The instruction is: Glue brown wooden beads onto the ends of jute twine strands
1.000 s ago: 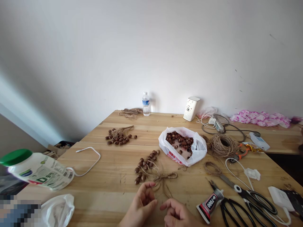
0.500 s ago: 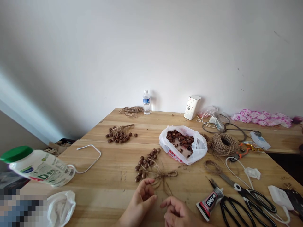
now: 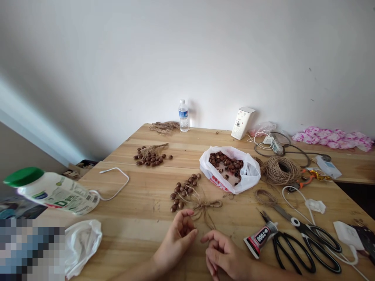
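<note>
My left hand [image 3: 179,239] rests over the near middle of the table, fingers loosely curled and thumb apart, with nothing visible in it. To its right, my right hand [image 3: 224,253] is half curled with the index finger reaching left; it looks empty too. Just beyond both lies a twine bundle with a wrapped, looped stem [image 3: 209,204]. Its loose strands trail toward my fingers, and brown nut shells [image 3: 183,189] hang on its left ends. Whether my left fingertips touch the strands I cannot tell. A second shell bunch [image 3: 150,157] lies farther back on the left.
A white plastic bag [image 3: 252,177] of shells stands beyond the bundle. On the right are a glue tube [image 3: 260,239], black-handled scissors [image 3: 318,242], a twine coil [image 3: 281,171] and cables. A green-capped bottle [image 3: 58,193] leans at left; a water bottle [image 3: 183,117] stands by the wall.
The view has tilted slightly down, so everything sits higher in the picture. Both hands keep nearly the same pose, and the objects on the table stay in place.
</note>
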{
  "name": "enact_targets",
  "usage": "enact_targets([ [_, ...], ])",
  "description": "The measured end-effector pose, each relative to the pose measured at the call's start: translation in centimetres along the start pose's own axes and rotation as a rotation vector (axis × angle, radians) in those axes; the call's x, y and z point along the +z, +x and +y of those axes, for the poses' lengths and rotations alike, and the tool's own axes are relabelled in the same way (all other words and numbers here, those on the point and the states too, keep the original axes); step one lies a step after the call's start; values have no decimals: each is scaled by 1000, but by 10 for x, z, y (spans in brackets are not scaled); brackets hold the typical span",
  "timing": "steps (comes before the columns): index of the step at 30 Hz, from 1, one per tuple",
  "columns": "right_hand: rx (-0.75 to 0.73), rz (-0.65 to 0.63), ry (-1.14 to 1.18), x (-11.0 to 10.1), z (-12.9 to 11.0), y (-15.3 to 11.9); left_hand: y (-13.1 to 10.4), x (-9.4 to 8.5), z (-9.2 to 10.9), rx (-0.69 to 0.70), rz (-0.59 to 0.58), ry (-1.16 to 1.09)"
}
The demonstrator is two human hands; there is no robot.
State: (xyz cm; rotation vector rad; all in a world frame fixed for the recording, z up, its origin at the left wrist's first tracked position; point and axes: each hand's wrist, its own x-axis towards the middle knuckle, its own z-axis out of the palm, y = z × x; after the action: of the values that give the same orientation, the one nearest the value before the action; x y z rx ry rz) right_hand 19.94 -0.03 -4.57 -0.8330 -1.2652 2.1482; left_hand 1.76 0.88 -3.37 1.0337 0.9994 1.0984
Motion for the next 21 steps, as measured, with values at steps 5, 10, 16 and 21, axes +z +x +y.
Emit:
enact_targets([
  [5,19,-1,-12,-1,1,0,0,-2,-4,54,13,46],
  [10,12,7,-2,0,0,0,3,-7,-12,103,74,90],
  [16,9,1,14,-1,2,0,8,-8,-12,112,139,95],
  [21,18,-3,-4,0,0,0,8,-8,-12,120,139,115],
])
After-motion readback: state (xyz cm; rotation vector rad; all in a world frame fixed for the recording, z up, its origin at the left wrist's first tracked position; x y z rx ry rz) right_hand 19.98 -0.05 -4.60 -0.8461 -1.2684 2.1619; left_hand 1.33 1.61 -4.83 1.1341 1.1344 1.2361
